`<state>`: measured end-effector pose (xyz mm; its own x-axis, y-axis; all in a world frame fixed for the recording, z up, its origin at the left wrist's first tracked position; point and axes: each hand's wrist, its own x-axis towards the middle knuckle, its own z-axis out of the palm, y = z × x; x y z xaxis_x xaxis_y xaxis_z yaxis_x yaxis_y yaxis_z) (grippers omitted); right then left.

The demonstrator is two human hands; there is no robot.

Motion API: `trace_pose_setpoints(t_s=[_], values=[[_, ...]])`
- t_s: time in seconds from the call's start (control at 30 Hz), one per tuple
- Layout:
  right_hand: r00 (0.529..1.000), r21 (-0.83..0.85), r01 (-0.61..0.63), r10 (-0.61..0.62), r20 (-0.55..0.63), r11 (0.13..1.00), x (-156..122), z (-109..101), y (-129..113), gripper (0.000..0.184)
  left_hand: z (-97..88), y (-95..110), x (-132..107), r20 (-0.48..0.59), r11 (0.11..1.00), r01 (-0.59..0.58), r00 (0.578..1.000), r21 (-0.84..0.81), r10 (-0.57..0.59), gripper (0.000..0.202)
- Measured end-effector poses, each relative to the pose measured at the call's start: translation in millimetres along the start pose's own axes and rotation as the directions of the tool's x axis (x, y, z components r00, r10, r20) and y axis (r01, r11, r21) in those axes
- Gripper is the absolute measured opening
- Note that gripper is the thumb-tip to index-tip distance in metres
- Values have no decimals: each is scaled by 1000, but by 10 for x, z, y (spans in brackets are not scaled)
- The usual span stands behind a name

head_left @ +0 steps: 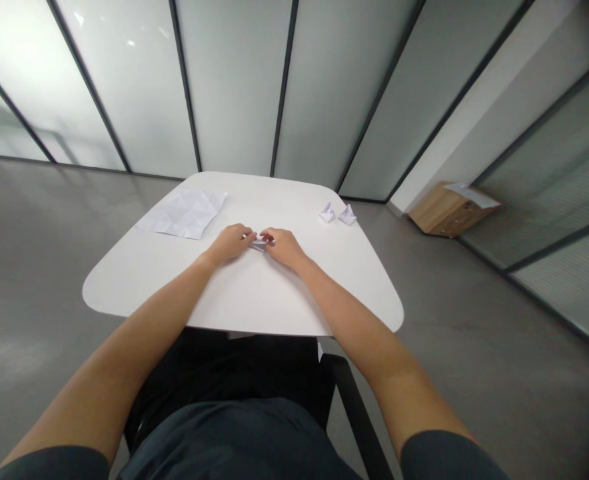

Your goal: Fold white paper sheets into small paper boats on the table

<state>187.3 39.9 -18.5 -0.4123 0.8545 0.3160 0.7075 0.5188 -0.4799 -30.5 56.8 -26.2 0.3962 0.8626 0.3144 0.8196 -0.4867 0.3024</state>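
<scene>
A small piece of folded white paper (259, 246) lies between my two hands, over the middle of the white table. My left hand (231, 243) pinches its left end between thumb and fingers. At the right end, my right hand (281, 245) grips it with bent fingers. Parts of the folded paper are hidden behind the fingertips, so its full shape cannot be made out. Two small folded paper boats, a left one (327, 213) and a right one (347, 215), stand side by side near the table's right edge.
A creased white paper sheet (184, 212) lies flat at the left of the table (259, 300). Frosted glass panels (234, 87) stand behind it. A wooden cabinet (447, 210) with papers on top is on the floor at right. A black chair armrest (357, 413) is below the table.
</scene>
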Motion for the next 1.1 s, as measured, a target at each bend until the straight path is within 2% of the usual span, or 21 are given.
trace_pose_setpoints(t_s=[0.17, 0.27, 0.37, 0.5, 0.73, 0.9, 1.1], values=[[997, -25, 61, -60, 49, 998, -14, -38, 9, 43, 14, 8, -18, -1, 1000, 7, 1000, -16, -7, 41], [997, 11, 26, -27, 74, 1000, -13, -44, 35, 49, 3, 54, -46, -3, 999, 15, 1000, -33, -15, 40], [998, 23, -5, 4, 70, 1000, -1, -30, 62, 40, -14, 120, -77, -27, 998, 21, 999, -59, -22, 42], [997, 1, 34, -34, 71, 999, 28, 28, 87, 34, -25, 170, -95, -53, 997, -1, 999, -84, -3, 45], [996, -115, -66, 72, 50, 991, 50, 108, 119, 55, 33, 130, -68, -43, 998, 4, 999, -62, -7, 51], [997, -60, -55, 59, 59, 997, 51, 97, 136, 54, 69, 105, -77, -45, 1000, 4, 999, -1, -4, 62], [999, 67, -41, 43, -33, 997, 37, 65, 117, 62, 86, 76, -49, -33, 1000, -20, 999, 17, 20, 54]])
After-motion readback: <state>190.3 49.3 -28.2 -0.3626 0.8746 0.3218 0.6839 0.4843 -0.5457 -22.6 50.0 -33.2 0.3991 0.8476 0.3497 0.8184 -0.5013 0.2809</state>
